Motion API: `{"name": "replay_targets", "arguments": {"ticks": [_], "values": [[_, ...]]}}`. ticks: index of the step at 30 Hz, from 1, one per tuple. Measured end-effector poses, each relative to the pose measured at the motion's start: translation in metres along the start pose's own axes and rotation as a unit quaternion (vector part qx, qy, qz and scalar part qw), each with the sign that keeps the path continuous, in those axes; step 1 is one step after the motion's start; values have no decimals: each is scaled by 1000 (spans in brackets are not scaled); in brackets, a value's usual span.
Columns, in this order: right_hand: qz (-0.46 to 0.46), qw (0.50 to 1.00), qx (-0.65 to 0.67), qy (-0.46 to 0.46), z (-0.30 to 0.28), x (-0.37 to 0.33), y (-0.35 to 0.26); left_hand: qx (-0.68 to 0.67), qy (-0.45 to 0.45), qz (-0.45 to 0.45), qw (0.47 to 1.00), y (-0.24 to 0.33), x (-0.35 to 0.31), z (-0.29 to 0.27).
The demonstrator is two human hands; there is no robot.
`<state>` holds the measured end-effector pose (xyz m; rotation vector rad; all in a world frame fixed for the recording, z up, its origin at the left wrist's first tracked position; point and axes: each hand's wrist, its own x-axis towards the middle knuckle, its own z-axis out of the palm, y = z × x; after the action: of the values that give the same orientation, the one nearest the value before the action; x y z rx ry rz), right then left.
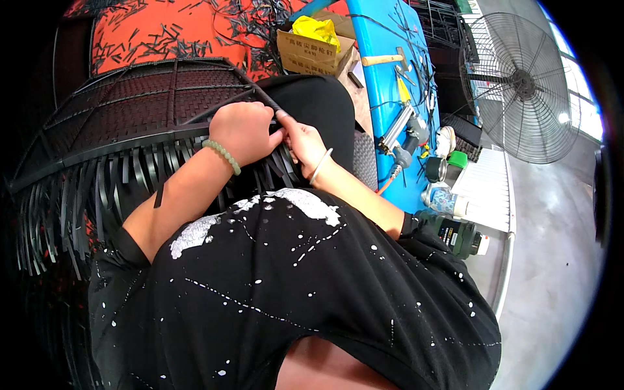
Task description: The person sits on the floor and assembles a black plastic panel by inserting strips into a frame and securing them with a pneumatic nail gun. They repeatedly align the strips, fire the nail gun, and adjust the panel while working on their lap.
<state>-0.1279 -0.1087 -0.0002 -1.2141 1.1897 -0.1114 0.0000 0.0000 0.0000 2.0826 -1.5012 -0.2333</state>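
Across my lap lies a dark woven panel (130, 108) on a black frame, its near edge fringed with many loose black flat strips (84, 195). My left hand (239, 132), with a green bead bracelet (223, 156) at the wrist, is curled into a fist over the frame near its right corner. What its fingers pinch is hidden beneath them. Close beside it, my right hand (303, 144), wearing a pale bangle (321, 166), closes thumb and forefinger at the panel's corner. The thumb points toward the left fist.
On the right, a blue table (383, 91) holds a hammer (383, 60), an air tool (406, 146), jars and a green lid (457, 159). A cardboard box (305, 55) with a yellow bag stands ahead. Black scraps litter the red surface (195, 32). A large fan (523, 84) stands far right.
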Motion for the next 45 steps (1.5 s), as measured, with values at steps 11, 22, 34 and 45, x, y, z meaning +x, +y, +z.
{"name": "replay_targets", "arguments": {"ticks": [11, 22, 34, 45], "values": [[-85, 995, 8, 54, 11, 6, 8, 2, 6, 9, 1000, 0, 0, -1], [-4, 994, 26, 102, 9, 20, 2, 28, 10, 22, 999, 2, 6, 0], [56, 994, -17, -92, -22, 27, -15, 53, 149, -3, 987, 4, -36, -120], [-130, 971, -160, -122, -28, 141, -117, 254, 130, -203, 937, -164, -218, -203]]}}
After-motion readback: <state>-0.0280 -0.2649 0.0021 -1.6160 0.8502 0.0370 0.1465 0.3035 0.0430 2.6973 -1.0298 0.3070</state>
